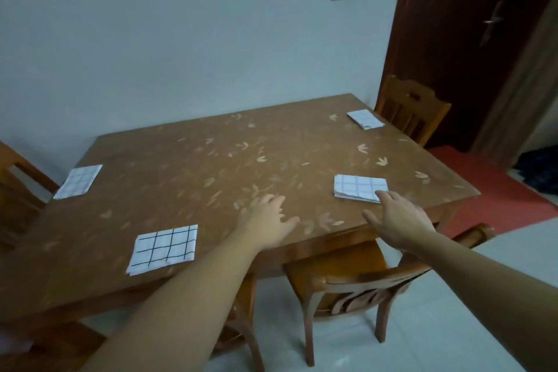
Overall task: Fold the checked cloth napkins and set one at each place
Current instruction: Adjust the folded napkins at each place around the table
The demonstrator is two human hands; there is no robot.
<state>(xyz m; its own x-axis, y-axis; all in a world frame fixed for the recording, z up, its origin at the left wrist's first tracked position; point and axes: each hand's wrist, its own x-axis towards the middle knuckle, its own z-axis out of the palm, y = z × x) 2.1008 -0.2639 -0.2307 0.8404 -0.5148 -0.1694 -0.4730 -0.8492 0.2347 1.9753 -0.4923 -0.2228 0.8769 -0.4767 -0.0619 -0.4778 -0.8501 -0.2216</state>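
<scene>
Several folded white checked napkins lie flat on a brown leaf-patterned table [211, 178]. One napkin with bold black lines [164, 248] sits near the front left edge. A second napkin [79, 180] lies at the far left, and a third napkin [365, 119] at the far right corner. Another napkin with faint blue lines [359, 187] rests near the front right. My right hand [398, 220] hovers open just in front of it, fingertips at its near right corner. My left hand [267, 219] is open, fingers spread, over bare tabletop between the two front napkins.
A wooden chair [356, 284] is tucked under the table's front edge below my hands. Another chair [413, 109] stands at the far right corner, and one chair [18, 187] at the left end. A dark door [471, 24] and red mat [489, 187] are to the right.
</scene>
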